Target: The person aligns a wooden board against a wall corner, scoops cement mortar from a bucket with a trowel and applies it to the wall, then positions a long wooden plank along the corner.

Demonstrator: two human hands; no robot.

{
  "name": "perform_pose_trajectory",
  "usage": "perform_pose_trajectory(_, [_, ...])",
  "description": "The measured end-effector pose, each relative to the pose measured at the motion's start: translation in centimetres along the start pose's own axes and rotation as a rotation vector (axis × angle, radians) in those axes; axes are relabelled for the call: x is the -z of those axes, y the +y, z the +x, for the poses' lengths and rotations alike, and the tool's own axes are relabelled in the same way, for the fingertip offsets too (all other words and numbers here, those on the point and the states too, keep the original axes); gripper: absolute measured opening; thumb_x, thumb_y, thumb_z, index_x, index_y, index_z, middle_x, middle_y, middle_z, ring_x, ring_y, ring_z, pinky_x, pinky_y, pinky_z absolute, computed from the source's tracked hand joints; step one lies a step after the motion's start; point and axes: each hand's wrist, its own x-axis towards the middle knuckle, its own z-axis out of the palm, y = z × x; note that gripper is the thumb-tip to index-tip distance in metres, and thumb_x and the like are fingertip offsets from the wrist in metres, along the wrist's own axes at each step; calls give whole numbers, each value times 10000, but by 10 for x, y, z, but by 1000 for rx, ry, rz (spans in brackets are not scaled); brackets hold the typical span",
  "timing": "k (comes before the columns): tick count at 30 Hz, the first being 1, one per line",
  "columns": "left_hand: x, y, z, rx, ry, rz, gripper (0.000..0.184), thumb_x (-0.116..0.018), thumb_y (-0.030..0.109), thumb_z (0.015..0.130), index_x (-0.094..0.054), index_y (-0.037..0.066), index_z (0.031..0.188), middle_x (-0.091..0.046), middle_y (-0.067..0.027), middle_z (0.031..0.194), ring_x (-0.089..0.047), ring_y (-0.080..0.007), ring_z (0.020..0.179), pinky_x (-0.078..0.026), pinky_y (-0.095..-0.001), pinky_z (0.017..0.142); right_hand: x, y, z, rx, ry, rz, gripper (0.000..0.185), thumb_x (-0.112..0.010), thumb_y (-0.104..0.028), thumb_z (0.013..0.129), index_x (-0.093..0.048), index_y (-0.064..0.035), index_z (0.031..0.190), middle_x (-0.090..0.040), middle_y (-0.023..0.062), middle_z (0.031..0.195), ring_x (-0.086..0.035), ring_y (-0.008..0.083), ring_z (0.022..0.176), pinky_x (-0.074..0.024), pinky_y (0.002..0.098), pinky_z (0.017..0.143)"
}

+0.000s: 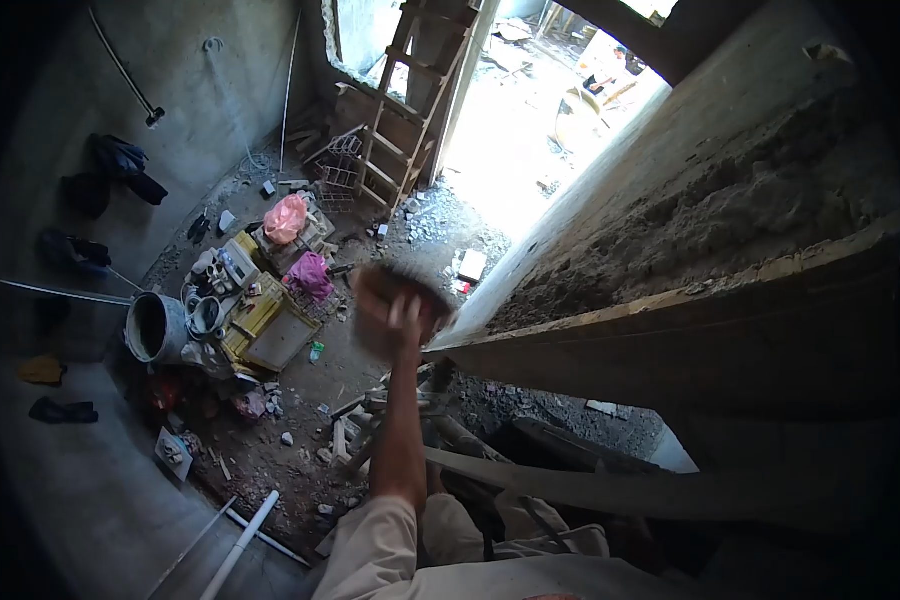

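My left arm reaches forward, and my left hand is closed on a broad reddish-brown object with a dark inner or upper face. Motion smears this object, so I cannot make out its exact kind. It is held out above the rubble floor, just left of the near end of a wall ledge. Rough, dark mortar-like material covers part of the wall on the right, above a long plank edge. My right hand is out of view.
A wooden ladder leans by the bright doorway. Below left are a bucket, a yellow crate, a pink bag and a magenta bag. White pipes lean at lower left. Dark clothing hangs on the wall.
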Motion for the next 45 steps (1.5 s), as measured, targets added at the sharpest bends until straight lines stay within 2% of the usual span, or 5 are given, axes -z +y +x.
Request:
perform_pose_trajectory(8, [-125,264,-38,-262,-558,-356,734,-587,373,927,-155,172,1485,-507,-134,1281,-589,-260,1068,-483,-401,865,-14,-7,-8,4,8,21,290,-687,-218,664,-662,-168,949,-587,95,963,-571,284,929,-467,429,794])
perform_pose_trajectory(21, [407,-48,-354,757,578,294,245,-638,173,838,-452,202,996,-349,30,572,-355,-89,377,-255,-251,308,0,-18,9,29,39,-3,269,-678,-214,676,-661,-164,940,-586,99,958,-572,287,925,-472,435,787])
perform_pose_trajectory(24, [366,-65,-457,1181,238,266,319,-631,330,828,-588,198,1115,-576,-76,985,-558,-296,951,-470,-505,807,2,-19,17,32,42,-2,265,-676,-213,678,-661,-164,938,-586,100,957,-572,288,924,-473,436,785])
perform_pose_trajectory(27, [332,-104,-514,249,-647,1083,505,-564,131,865,-454,150,1357,-479,-153,1349,-479,-327,1232,-428,-457,976,6,-20,18,20,62,-8,260,-674,-212,681,-661,-163,936,-586,101,956,-572,288,923,-474,438,783])
perform_pose_trajectory(45, [322,-96,-442,831,440,17,350,-516,413,888,-614,103,1016,-595,-120,912,-542,-338,848,-450,-419,811,25,-28,-7,69,191,-127,187,-633,-200,729,-653,-132,902,-585,114,932,-578,300,897,-493,456,753])
